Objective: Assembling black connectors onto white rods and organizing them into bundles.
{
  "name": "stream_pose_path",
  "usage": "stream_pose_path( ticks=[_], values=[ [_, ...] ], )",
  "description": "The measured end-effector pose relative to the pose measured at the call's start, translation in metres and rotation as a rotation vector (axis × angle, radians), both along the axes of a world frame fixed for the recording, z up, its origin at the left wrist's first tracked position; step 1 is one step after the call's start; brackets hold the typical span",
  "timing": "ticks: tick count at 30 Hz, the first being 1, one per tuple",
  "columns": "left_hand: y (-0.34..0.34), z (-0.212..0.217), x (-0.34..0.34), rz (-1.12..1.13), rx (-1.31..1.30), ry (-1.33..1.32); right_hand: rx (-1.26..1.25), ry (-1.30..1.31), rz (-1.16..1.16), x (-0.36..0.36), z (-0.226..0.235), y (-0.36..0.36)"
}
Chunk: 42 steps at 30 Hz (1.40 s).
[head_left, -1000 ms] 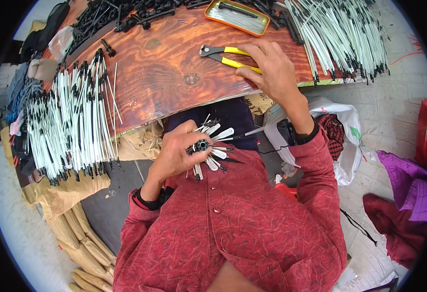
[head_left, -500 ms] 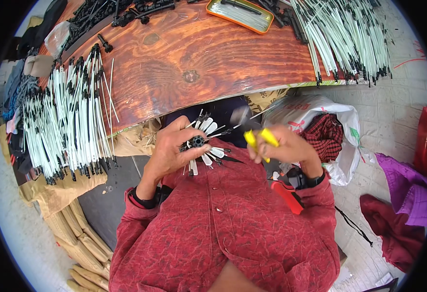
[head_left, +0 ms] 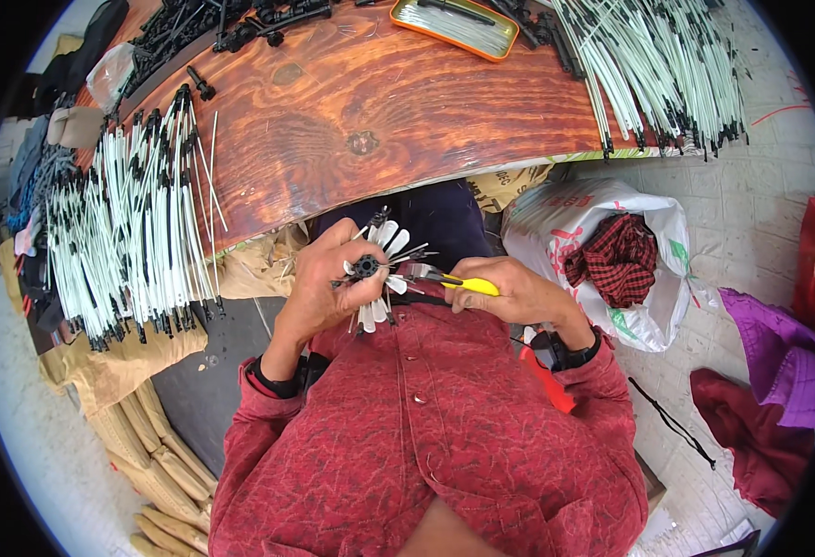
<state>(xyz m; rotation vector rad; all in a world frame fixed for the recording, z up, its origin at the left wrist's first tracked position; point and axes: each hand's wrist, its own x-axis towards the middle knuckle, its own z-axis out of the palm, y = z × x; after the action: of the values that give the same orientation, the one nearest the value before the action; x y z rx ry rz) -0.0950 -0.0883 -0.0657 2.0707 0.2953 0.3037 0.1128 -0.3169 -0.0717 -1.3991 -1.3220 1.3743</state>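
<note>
- Wooden table (head_left: 333, 121), reddish brown, across the top of the frame.
- White rods with black ends: one pile (head_left: 134, 232) at left, another pile (head_left: 653, 79) at upper right.
- White bag (head_left: 533, 227) right of centre, holding red-and-black checked cloth (head_left: 616, 260).
- Left hand (head_left: 322, 283), near centre, fingers curled around a black hub (head_left: 366, 266).
- Right hand (head_left: 519, 297), right of it, gripping yellow-handled pliers (head_left: 475, 286).
- White strips (head_left: 395, 242) fanning out around the hub.
- Pliers' metal head beside the strips; whether they touch, I cannot tell.
</note>
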Motion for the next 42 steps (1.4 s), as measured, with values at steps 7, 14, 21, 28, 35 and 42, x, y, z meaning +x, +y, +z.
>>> stream_pose_path(
  ticks=[7, 14, 21, 28, 35, 42],
  values=[
    [-0.004, 0.007, 0.003, -0.1, 0.071, 0.015, 0.213, -0.316, -0.149, -0.02, -0.01, 0.004],
    [-0.002, 0.007, 0.004, -0.139, 0.058, 0.017, 0.194, -0.675, -0.19, -0.02, 0.004, 0.005],
    [0.002, 0.007, 0.008, -0.2, 0.057, 0.037, 0.192, -0.677, -0.095, -0.009, 0.013, 0.008],
    [0.002, 0.012, 0.009, -0.213, 0.058, 0.059, 0.234, -0.796, -0.088, -0.003, 0.014, 0.009],
    [0.005, 0.011, 0.011, -0.26, 0.022, 0.066, 0.308, -0.918, -0.055, 0.002, 0.015, 0.007],
    [0.007, 0.01, 0.01, -0.249, 0.036, 0.07, 0.358, -1.095, -0.084, -0.001, 0.019, 0.01]
  ],
)
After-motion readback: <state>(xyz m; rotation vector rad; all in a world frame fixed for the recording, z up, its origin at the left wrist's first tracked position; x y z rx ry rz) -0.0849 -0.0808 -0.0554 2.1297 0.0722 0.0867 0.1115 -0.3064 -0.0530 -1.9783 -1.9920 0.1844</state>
